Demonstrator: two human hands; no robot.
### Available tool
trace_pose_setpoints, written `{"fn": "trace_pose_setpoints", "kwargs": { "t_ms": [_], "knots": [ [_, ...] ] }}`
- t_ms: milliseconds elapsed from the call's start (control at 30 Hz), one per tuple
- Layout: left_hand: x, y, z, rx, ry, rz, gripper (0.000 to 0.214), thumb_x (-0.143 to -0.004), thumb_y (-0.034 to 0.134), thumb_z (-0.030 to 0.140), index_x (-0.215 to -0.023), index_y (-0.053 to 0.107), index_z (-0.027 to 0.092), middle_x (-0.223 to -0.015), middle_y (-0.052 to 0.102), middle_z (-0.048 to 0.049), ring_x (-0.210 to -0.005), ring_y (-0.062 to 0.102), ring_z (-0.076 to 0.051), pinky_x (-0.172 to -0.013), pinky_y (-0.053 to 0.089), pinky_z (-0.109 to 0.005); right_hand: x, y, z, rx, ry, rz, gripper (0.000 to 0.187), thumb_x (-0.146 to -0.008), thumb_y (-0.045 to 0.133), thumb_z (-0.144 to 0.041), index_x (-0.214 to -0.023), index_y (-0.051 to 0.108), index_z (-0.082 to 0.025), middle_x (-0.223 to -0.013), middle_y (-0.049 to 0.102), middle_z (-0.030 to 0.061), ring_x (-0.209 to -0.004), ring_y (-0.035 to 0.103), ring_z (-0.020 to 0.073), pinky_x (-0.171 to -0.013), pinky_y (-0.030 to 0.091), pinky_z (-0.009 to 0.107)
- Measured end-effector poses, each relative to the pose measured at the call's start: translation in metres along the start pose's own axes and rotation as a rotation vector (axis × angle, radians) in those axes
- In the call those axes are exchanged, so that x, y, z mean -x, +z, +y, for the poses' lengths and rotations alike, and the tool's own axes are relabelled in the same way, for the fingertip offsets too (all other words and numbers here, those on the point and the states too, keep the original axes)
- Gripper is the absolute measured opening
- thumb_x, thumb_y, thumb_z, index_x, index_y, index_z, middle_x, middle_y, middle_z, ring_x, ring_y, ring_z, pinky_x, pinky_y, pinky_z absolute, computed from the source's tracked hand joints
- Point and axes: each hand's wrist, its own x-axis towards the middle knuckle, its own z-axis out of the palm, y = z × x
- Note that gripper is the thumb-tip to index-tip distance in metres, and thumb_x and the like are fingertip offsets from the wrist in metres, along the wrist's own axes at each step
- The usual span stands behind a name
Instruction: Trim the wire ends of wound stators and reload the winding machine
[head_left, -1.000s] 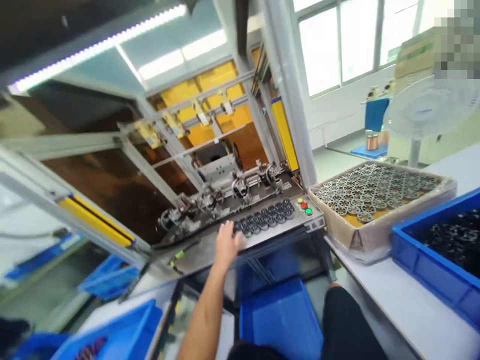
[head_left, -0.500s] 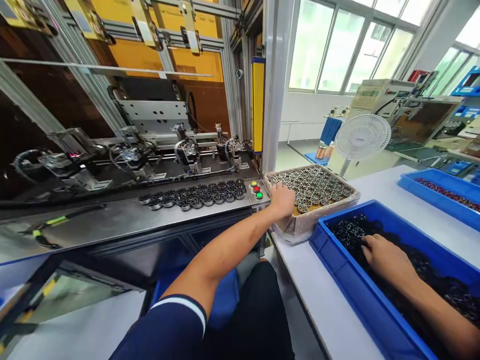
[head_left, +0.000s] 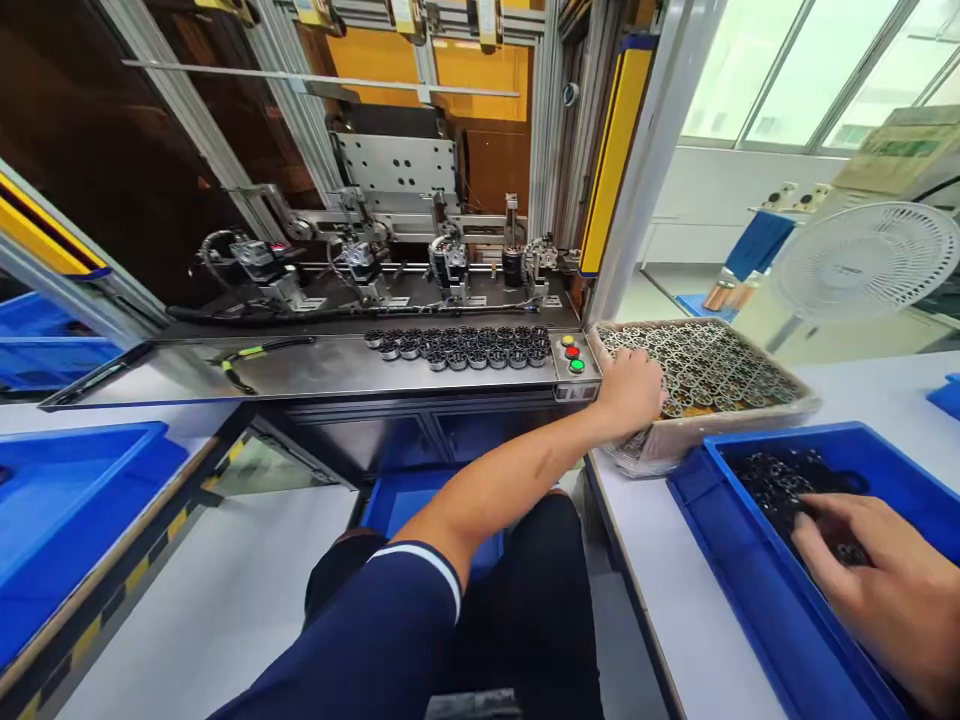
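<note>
My left hand (head_left: pixel 632 390) is at the near left corner of a plastic-lined tray (head_left: pixel 739 418) filled with round metal rings (head_left: pixel 705 362). Its fingers curl down among the rings; the fingertips and whatever they hold are hidden. My right hand (head_left: pixel 877 565) reaches into a blue bin (head_left: pixel 742 590) of black plastic parts (head_left: pixel 772 480). Thumb and fingers are bent toward each other, closed on a black part at the edge of the pile. Several rows of black round parts with metal rims (head_left: pixel 480 348) stand on the machine's front ledge.
A panel with yellow, red and green buttons (head_left: pixel 572 354) sits between ledge and tray. Behind the ledge is a row of machine fixtures (head_left: pixel 450 260). A yellow light-curtain post (head_left: pixel 616 160) rises by the opening. A white fan (head_left: pixel 862 268) stands beyond the tray; a blue bin (head_left: pixel 67 490) is at left.
The view has swung left, so the machine and tray appear farther right or more central. My left hand stays at the tray corner. My right hand, still in the bin, has turned, showing thumb and fingers.
</note>
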Motion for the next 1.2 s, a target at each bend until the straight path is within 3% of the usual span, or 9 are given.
{"fn": "trace_pose_setpoints", "kwargs": {
  "t_ms": [67,100,167,233,300,500,667,900,1200],
  "knots": [
    [0.039,0.003,0.003,0.224,0.123,-0.037,0.025,-0.088,0.068,0.041,-0.093,0.067,0.016,-0.106,0.069,-0.0068,-0.094,0.062,-0.017,-0.087,0.049,-0.031,-0.004,-0.012,-0.025,-0.14,0.022,-0.009,0.013,-0.091,0.061,-0.026,-0.102,0.064,-0.018,-0.09,0.069,0.0042,-0.074,0.067,0.017,-0.075,0.053,0.03],
    [0.061,0.007,0.004,0.559,0.152,-0.066,0.03,-0.083,0.074,0.041,-0.092,0.066,0.014,-0.102,0.07,-0.0081,-0.08,0.061,-0.014,-0.077,0.05,-0.028,-0.005,-0.017,-0.037,-0.215,0.024,-0.015,0.014,-0.09,0.063,-0.022,-0.103,0.064,-0.019,-0.092,0.069,0.0043,-0.076,0.068,0.0164,-0.077,0.053,0.029],
    [0.103,0.018,0.007,1.19,0.106,-0.171,0.054,-0.068,0.087,0.041,-0.107,0.061,0.014,-0.103,0.069,-0.0085,-0.067,0.059,-0.01,-0.065,0.05,-0.026,-0.007,-0.025,-0.059,-0.366,0.005,-0.032,0.017,-0.088,0.064,-0.013,-0.103,0.063,-0.019,-0.093,0.069,0.0043,-0.082,0.068,0.0159,-0.079,0.053,0.028],
    [0.135,0.028,0.009,1.523,0.04,-0.254,0.059,-0.065,0.089,0.035,-0.114,0.062,0.015,-0.103,0.068,-0.0079,-0.069,0.061,-0.009,-0.067,0.051,-0.025,-0.008,-0.029,-0.074,-0.499,-0.004,-0.059,0.021,-0.087,0.062,-0.007,-0.103,0.062,-0.02,-0.091,0.068,0.0044,-0.086,0.067,0.0159,-0.078,0.054,0.027],
    [0.154,0.036,0.012,1.666,-0.001,-0.289,0.05,-0.065,0.09,0.027,-0.109,0.068,0.015,-0.105,0.066,-0.0087,-0.079,0.063,-0.011,-0.073,0.052,-0.026,-0.008,-0.03,-0.082,-0.602,0.005,-0.109,0.022,-0.087,0.06,-0.005,-0.104,0.061,-0.019,-0.09,0.066,0.005,-0.086,0.066,0.0162,-0.074,0.055,0.028],
    [0.162,0.045,0.025,1.757,-0.051,-0.329,0.054,-0.054,0.094,0.017,-0.105,0.075,0.014,-0.086,0.072,-0.0046,-0.076,0.065,-0.012,-0.076,0.055,-0.028,-0.003,-0.029,-0.088,-0.673,-0.017,-0.153,0.027,-0.087,0.059,-0.001,-0.109,0.063,-0.015,-0.089,0.062,0.0066,-0.083,0.061,0.0156,-0.068,0.054,0.028],
    [0.161,0.044,0.023,1.675,-0.032,-0.286,0.06,-0.056,0.093,0.018,-0.112,0.073,0.015,-0.091,0.075,-0.0066,-0.079,0.069,-0.015,-0.078,0.058,-0.031,-0.001,-0.029,-0.087,-0.646,-0.082,-0.147,0.037,-0.085,0.059,0.001,-0.119,0.06,-0.014,-0.096,0.062,0.0098,-0.089,0.062,0.0186,-0.072,0.056,0.031],
    [0.159,0.04,0.02,1.72,-0.075,-0.323,0.054,-0.054,0.092,0.011,-0.106,0.074,0.014,-0.089,0.077,-0.0056,-0.079,0.071,-0.014,-0.08,0.058,-0.027,0.002,-0.025,-0.084,-0.508,-0.198,-0.131,0.04,-0.086,0.063,-0.002,-0.124,0.057,-0.01,-0.104,0.061,0.0137,-0.095,0.062,0.0212,-0.079,0.057,0.034],
    [0.159,0.039,0.016,1.742,-0.251,-0.421,0.059,-0.046,0.096,0.013,-0.101,0.076,0.013,-0.084,0.078,-0.0048,-0.075,0.073,-0.015,-0.074,0.06,-0.027,0.009,-0.02,-0.077,-0.412,-0.307,-0.094,0.041,-0.086,0.067,-0.007,-0.126,0.06,-0.01,-0.101,0.066,0.0135,-0.094,0.065,0.0222,-0.077,0.059,0.034]
  ]
}}
